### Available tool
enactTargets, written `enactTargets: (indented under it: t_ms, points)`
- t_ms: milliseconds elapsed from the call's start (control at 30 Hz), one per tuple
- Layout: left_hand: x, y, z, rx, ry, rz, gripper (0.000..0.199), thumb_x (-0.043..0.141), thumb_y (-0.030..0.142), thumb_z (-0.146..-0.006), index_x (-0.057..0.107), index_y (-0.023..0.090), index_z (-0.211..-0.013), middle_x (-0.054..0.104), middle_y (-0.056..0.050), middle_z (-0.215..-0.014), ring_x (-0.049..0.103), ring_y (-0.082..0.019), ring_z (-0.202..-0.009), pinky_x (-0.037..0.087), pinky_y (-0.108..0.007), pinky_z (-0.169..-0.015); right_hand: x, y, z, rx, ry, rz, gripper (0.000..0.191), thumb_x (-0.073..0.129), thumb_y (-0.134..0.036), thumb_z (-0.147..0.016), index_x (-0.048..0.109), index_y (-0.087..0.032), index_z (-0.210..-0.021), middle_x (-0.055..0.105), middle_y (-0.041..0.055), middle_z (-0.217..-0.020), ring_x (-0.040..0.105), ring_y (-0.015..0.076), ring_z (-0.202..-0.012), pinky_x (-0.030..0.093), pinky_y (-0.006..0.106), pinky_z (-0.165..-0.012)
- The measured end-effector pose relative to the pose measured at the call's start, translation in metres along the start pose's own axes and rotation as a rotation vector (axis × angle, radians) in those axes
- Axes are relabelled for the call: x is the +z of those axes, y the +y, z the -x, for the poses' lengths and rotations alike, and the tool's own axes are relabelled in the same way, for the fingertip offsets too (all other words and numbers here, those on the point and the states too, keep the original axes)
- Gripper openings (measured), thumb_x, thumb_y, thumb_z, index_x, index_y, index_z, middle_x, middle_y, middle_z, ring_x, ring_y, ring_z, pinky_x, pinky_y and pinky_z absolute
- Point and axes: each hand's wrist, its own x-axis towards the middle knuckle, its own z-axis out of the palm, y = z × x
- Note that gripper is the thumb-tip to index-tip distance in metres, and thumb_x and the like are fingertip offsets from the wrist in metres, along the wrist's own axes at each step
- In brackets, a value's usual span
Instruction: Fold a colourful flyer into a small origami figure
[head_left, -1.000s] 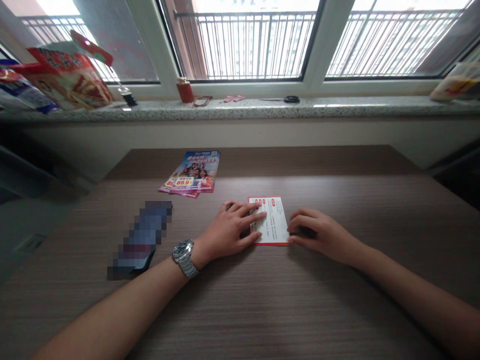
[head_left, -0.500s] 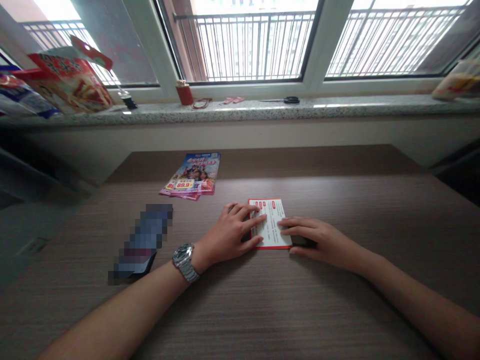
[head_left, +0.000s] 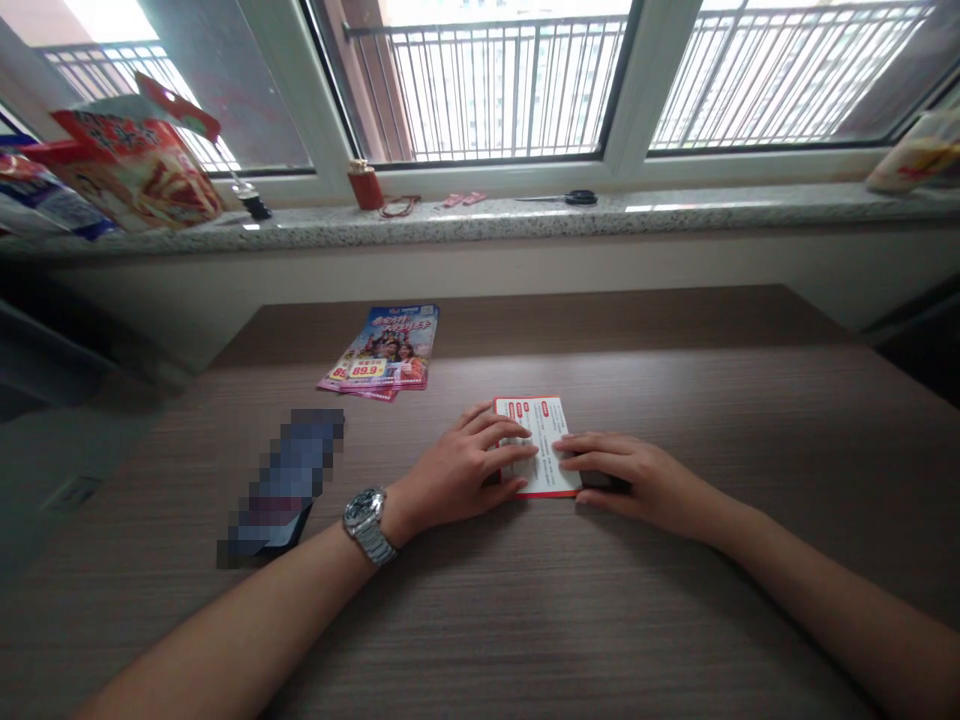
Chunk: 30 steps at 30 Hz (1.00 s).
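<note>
A white leaflet point(head_left: 544, 470) with red edges and printed text lies flat on the brown wooden table point(head_left: 480, 620). My left hand point(head_left: 472, 460), with a metal watch point(head_left: 367, 520) on its wrist, rests over the leaflet's left part, fingers stretched out and apart. At the right edge of the leaflet, my right hand point(head_left: 626, 470) touches it with its fingertips. Its fingers are extended, and the thumb lies low near the leaflet's bottom right corner. Neither hand grasps anything.
Colourful flyers point(head_left: 394, 350) lie stacked at the table's back left. A pixelated dark, phone-like object point(head_left: 285, 485) is left of my left forearm. On the stone windowsill point(head_left: 495, 228) are scissors point(head_left: 577, 197), a red bottle-like item point(head_left: 365, 186) and food packages point(head_left: 150, 165).
The fingers of my left hand have shifted slightly right and down over the leaflet. My right hand stays at its right edge, and the view has moved a little.
</note>
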Motion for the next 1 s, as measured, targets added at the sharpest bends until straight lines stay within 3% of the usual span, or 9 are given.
enactTargets:
  t_ms: [100, 200, 567, 800, 1000]
  points:
    - [-0.0001, 0.0018, -0.0003, 0.02, -0.032, 0.066, 0.038, 0.06, 0.041, -0.098, 0.062, 0.026, -0.133, 0.063, -0.009, -0.132, 0.057, -0.026, -0.123, 0.044, -0.047, -0.11, 0.0003, 0.0001, 0.0001, -0.001, 0.014, -0.007, 0.035, 0.071, -0.03, -0.092, 0.068, -0.029, -0.126, 0.064, 0.0083, -0.14, 0.06, 0.0271, -0.129, 0.049, 0.047, -0.11]
    - [0.0003, 0.0027, -0.0005, 0.03, -0.037, 0.096, 0.04, 0.063, 0.043, -0.096, 0.062, 0.024, -0.131, 0.064, -0.01, -0.13, 0.059, -0.027, -0.119, 0.049, -0.045, -0.103, 0.0006, -0.0002, 0.0001, 0.01, 0.02, -0.007, 0.036, 0.072, -0.03, -0.09, 0.069, -0.03, -0.126, 0.065, 0.008, -0.139, 0.061, 0.0275, -0.129, 0.049, 0.046, -0.11]
    - [0.0016, 0.0031, -0.0006, 0.025, -0.013, 0.1, 0.026, 0.061, 0.032, -0.097, 0.066, 0.024, -0.121, 0.067, -0.009, -0.122, 0.064, -0.023, -0.11, 0.053, -0.039, -0.094, 0.0, -0.0029, -0.0004, 0.016, 0.012, 0.007, 0.034, 0.07, -0.03, -0.092, 0.068, -0.031, -0.127, 0.064, 0.0074, -0.14, 0.06, 0.0266, -0.129, 0.05, 0.045, -0.108]
    - [-0.0009, 0.0043, 0.0007, 0.007, -0.057, 0.087, 0.038, 0.066, 0.047, -0.093, 0.066, 0.024, -0.123, 0.065, -0.008, -0.127, 0.062, -0.025, -0.112, 0.052, -0.041, -0.097, 0.0012, -0.004, -0.0008, 0.004, 0.033, 0.003, 0.029, 0.067, -0.03, -0.094, 0.069, -0.029, -0.123, 0.065, 0.0076, -0.138, 0.061, 0.0262, -0.127, 0.05, 0.046, -0.107]
    - [0.0005, 0.0049, 0.0, 0.011, -0.047, 0.088, 0.037, 0.064, 0.042, -0.095, 0.065, 0.022, -0.126, 0.065, -0.008, -0.127, 0.061, -0.025, -0.113, 0.052, -0.041, -0.097, 0.0026, -0.0082, -0.0022, 0.05, 0.062, -0.036, 0.022, 0.061, -0.029, -0.098, 0.07, -0.026, -0.118, 0.067, 0.0082, -0.134, 0.062, 0.0244, -0.126, 0.051, 0.043, -0.106]
